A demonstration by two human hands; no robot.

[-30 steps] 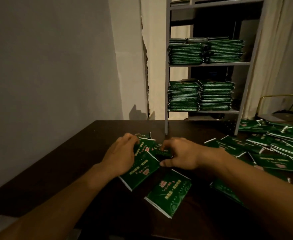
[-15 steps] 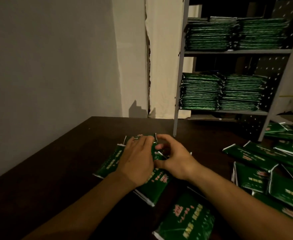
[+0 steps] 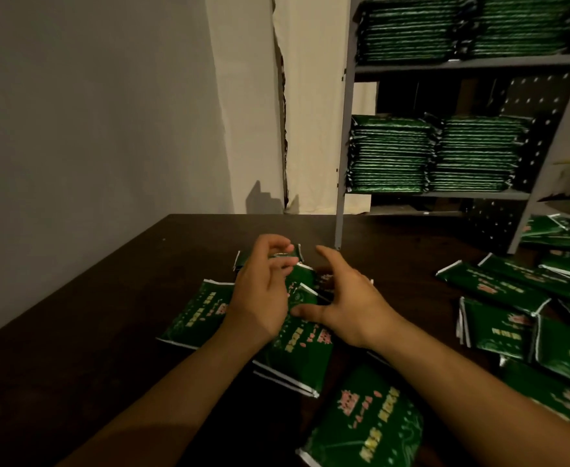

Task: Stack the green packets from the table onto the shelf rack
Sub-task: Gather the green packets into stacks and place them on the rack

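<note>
Both hands, left hand (image 3: 263, 294) and right hand (image 3: 347, 305), hover loose-fingered over the green packets (image 3: 293, 352), holding nothing (still gathering, I'd guess); next they'd need squaring up for the shelf rack (image 3: 347, 129).

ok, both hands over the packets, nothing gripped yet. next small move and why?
Probably close both hands inward on the loose packets between them and square them into one pile. The left hand and right hand hover open on either side, the packets lie fanned and overlapping on the table, and the rack already holds neat stacks.
</note>
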